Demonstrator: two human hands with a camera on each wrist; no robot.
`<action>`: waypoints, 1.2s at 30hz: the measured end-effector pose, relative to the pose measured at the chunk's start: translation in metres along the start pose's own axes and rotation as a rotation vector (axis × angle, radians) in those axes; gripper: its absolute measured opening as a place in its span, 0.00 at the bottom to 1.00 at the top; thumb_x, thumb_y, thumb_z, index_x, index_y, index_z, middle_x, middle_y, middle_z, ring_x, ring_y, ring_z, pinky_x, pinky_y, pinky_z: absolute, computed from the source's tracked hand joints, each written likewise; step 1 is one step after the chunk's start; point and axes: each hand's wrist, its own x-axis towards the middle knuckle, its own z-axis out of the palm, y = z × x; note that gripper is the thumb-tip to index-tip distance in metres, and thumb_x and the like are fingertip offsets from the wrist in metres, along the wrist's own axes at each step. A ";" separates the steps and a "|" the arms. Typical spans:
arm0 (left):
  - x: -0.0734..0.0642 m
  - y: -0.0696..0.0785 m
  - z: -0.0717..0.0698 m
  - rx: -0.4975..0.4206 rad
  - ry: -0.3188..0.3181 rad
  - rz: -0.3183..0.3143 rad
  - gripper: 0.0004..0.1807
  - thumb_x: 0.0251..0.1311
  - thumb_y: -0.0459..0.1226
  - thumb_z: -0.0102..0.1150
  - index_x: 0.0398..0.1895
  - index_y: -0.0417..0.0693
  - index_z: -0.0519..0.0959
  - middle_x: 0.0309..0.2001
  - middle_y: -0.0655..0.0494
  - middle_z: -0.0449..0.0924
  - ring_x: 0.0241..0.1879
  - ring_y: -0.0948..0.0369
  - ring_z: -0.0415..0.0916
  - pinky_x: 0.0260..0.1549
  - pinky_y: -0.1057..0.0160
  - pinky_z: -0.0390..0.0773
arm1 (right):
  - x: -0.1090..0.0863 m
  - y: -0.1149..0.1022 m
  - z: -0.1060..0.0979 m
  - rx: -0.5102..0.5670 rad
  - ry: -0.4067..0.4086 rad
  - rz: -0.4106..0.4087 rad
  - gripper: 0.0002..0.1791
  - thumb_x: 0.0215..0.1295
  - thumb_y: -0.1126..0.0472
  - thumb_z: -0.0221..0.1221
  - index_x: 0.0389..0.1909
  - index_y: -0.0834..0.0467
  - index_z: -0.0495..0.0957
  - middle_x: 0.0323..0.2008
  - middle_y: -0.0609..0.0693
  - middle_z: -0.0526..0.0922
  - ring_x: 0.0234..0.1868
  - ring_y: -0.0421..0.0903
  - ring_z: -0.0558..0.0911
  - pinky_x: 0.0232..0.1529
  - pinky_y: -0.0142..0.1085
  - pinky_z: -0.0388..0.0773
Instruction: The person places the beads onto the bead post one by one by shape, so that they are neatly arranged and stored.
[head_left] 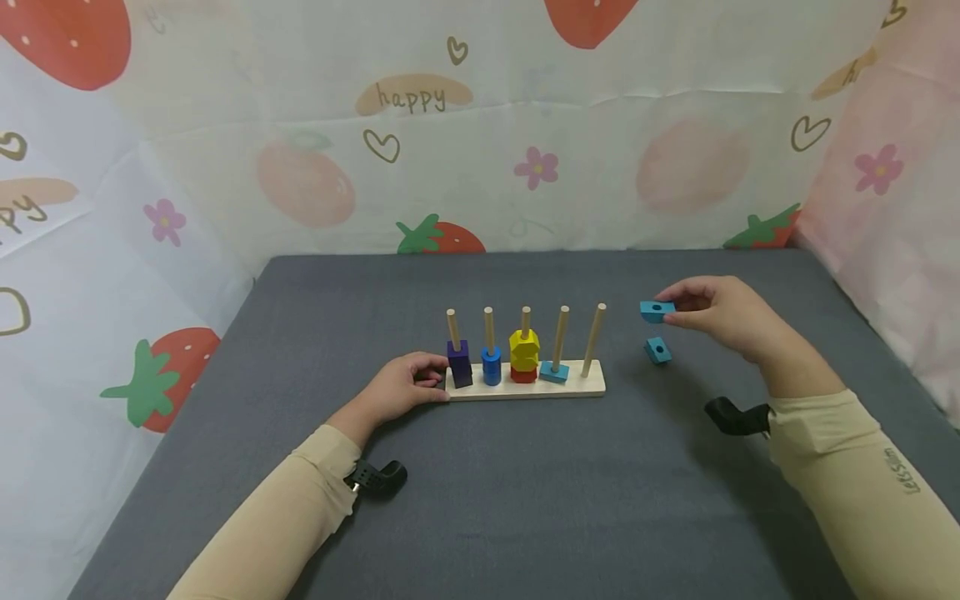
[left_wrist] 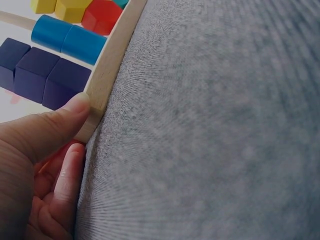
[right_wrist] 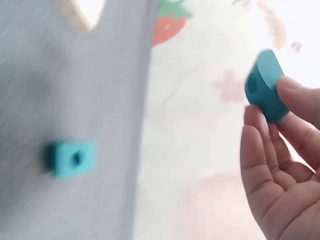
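A wooden peg board (head_left: 480,395) with several upright pegs stands on the table. My left hand (head_left: 402,388) holds its left end, thumb (left_wrist: 77,106) on the edge beside the purple blocks (left_wrist: 35,75). Blue cylinders (head_left: 491,367) sit on the second peg; yellow blocks (head_left: 524,350) over a red block (head_left: 523,376) fill the middle one. A teal block (head_left: 554,372) lies around the fourth peg, and the rightmost peg (head_left: 593,342) is bare. To the right, my right hand (head_left: 723,317) pinches a teal block with a hole (right_wrist: 267,87), raised above the table.
Another loose teal block (head_left: 658,351) lies on the grey tablecloth (head_left: 525,500), right of the board and below the raised hand. A printed cloth backdrop (head_left: 570,125) rises behind the table's far edge.
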 end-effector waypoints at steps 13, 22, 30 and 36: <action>0.000 -0.001 0.000 0.012 0.004 -0.008 0.26 0.45 0.41 0.70 0.51 0.47 0.76 0.45 0.54 0.76 0.42 0.62 0.72 0.44 0.61 0.74 | 0.003 -0.062 0.007 0.065 0.065 -0.214 0.16 0.60 0.58 0.60 0.49 0.57 0.77 0.42 0.51 0.79 0.39 0.37 0.78 0.40 0.27 0.74; 0.001 0.000 -0.001 0.019 0.006 -0.003 0.27 0.45 0.42 0.70 0.51 0.47 0.76 0.46 0.54 0.76 0.42 0.62 0.73 0.45 0.61 0.74 | 0.011 -0.084 0.027 0.052 0.031 -0.274 0.14 0.59 0.61 0.61 0.46 0.57 0.78 0.41 0.50 0.77 0.39 0.44 0.77 0.40 0.33 0.75; 0.001 0.000 -0.001 0.022 0.003 -0.003 0.27 0.45 0.42 0.70 0.51 0.47 0.76 0.45 0.54 0.76 0.42 0.62 0.73 0.44 0.61 0.74 | 0.020 -0.085 0.041 0.024 -0.025 -0.214 0.15 0.59 0.61 0.61 0.47 0.55 0.78 0.40 0.49 0.78 0.40 0.44 0.77 0.41 0.38 0.74; 0.001 -0.001 0.000 0.016 0.004 -0.004 0.26 0.45 0.42 0.70 0.51 0.47 0.76 0.45 0.55 0.76 0.41 0.62 0.73 0.44 0.61 0.74 | 0.020 -0.088 0.044 0.037 -0.063 -0.201 0.15 0.59 0.59 0.61 0.48 0.56 0.77 0.40 0.50 0.79 0.41 0.46 0.76 0.43 0.40 0.73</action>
